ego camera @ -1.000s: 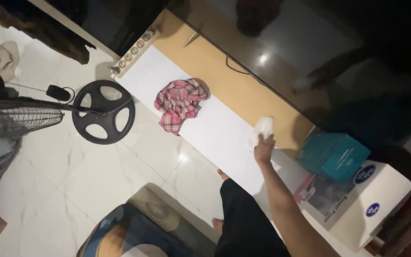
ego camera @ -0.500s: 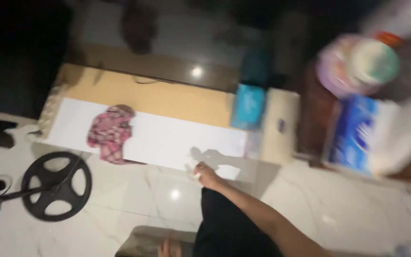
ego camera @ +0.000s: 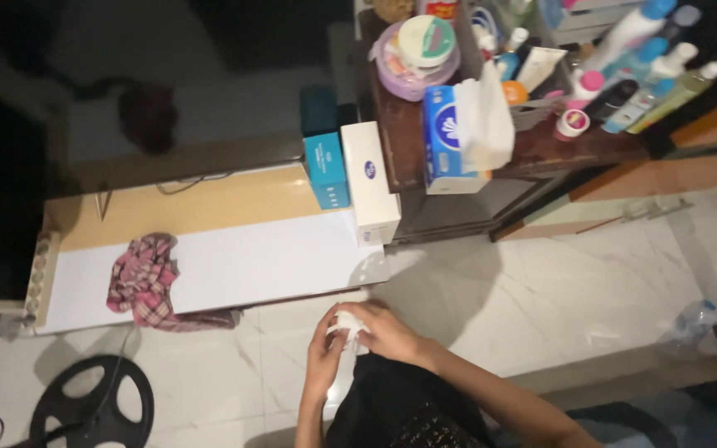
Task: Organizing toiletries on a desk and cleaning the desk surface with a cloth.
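Both of my hands meet low in the head view, over the floor in front of a low white shelf top (ego camera: 251,261). My left hand (ego camera: 324,358) and my right hand (ego camera: 387,332) hold a crumpled white tissue (ego camera: 347,325) between them, fingers closed around it. A pink plaid cloth (ego camera: 144,280) lies bunched on the left part of the shelf top, hanging a little over its front edge.
A teal box (ego camera: 325,170) and a white box (ego camera: 369,181) stand at the shelf's right end. A dark wooden stand (ego camera: 466,124) carries a blue tissue box (ego camera: 450,137), a lidded tub and several bottles. A black fan base (ego camera: 93,406) sits bottom left; a clear plastic bottle (ego camera: 690,319) lies far right.
My right hand left the white top with the tissue and came down in front of me, where my left hand joined it. The view swung right, showing the wooden stand.
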